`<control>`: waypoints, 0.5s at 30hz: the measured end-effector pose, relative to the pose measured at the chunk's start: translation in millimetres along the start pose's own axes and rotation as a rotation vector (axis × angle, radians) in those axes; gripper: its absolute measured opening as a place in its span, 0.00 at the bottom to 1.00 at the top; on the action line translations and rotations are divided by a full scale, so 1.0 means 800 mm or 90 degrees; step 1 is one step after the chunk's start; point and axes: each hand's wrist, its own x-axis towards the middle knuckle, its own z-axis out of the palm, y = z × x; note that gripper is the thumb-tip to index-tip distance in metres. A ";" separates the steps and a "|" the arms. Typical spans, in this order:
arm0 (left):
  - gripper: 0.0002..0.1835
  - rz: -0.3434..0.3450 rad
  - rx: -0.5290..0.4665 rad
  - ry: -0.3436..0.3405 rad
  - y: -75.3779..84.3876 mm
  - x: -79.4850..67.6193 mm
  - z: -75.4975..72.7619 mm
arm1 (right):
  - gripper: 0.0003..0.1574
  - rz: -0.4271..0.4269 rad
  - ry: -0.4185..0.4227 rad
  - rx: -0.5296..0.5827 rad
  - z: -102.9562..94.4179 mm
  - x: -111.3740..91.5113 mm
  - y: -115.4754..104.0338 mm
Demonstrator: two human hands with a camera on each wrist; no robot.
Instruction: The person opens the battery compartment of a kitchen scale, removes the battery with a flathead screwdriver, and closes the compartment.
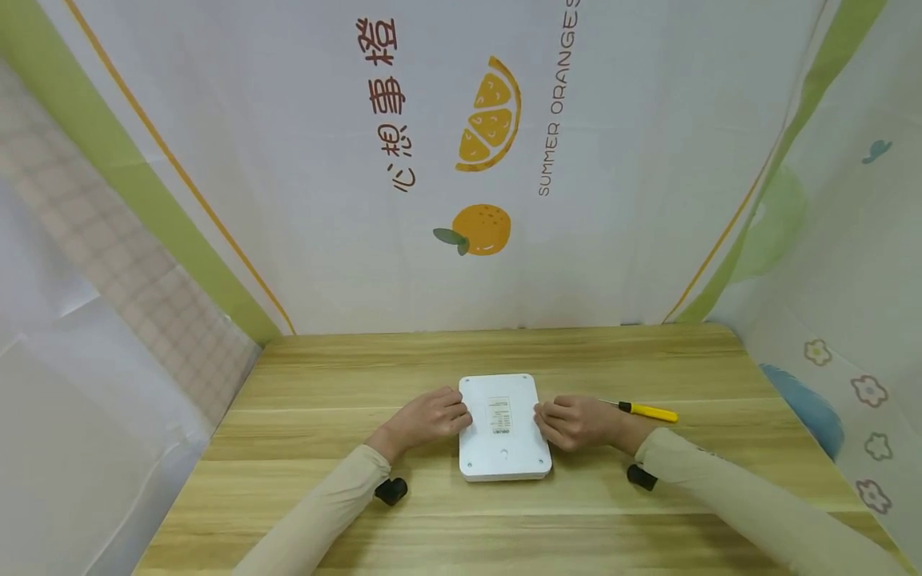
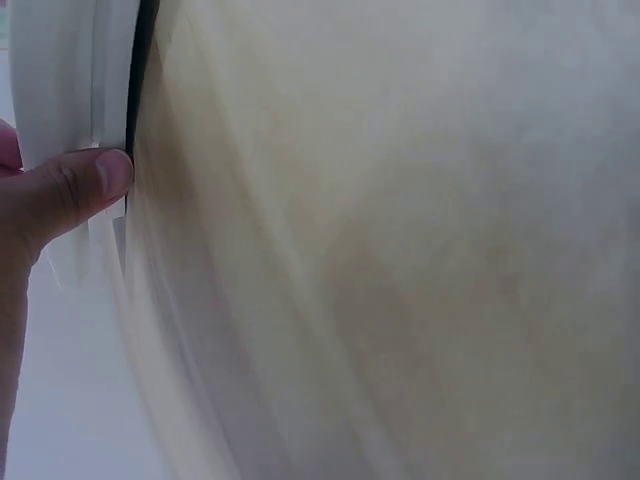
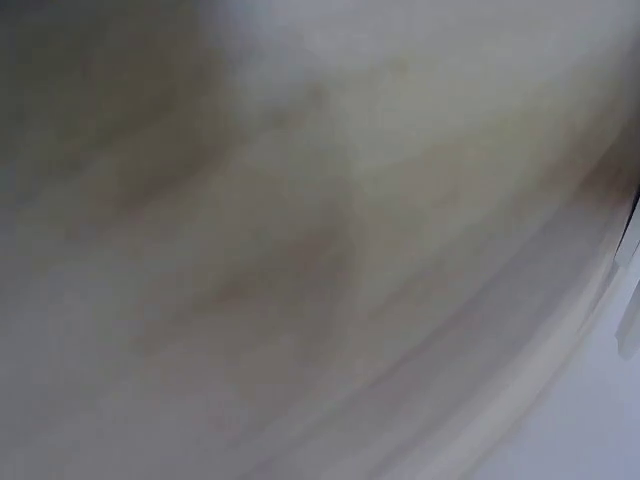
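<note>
A white rectangular plastic device (image 1: pixel 481 444) with rounded corners lies on the wooden table, a printed label (image 1: pixel 499 416) facing up and small round holes at its corners. My left hand (image 1: pixel 434 414) grips its left edge with bent fingers. In the left wrist view, the thumb (image 2: pixel 85 183) presses against the device's side (image 2: pixel 112 75), just by a dark line along it. On the opposite edge, my right hand (image 1: pixel 571 422) pinches the device with curled fingers. The right wrist view is mostly blurred table, with a pale bit of the device (image 3: pixel 630 310) at its right border.
A screwdriver (image 1: pixel 651 412) with a yellow and black handle lies just beyond the right wrist. Black wrist cameras (image 1: pixel 391 490) sit under both forearms. Behind the table's far edge hangs a white curtain (image 1: pixel 331 264) printed with oranges.
</note>
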 end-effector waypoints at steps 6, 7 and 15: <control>0.06 -0.019 -0.031 -0.012 -0.003 0.001 -0.003 | 0.25 0.000 -0.032 -0.005 -0.007 -0.002 -0.003; 0.05 -0.034 -0.049 -0.017 -0.005 0.000 -0.004 | 0.26 0.009 -0.052 -0.003 -0.010 -0.003 -0.005; 0.11 -0.464 -0.376 -0.097 -0.023 -0.014 -0.011 | 0.17 0.364 -0.239 0.175 -0.049 0.006 -0.023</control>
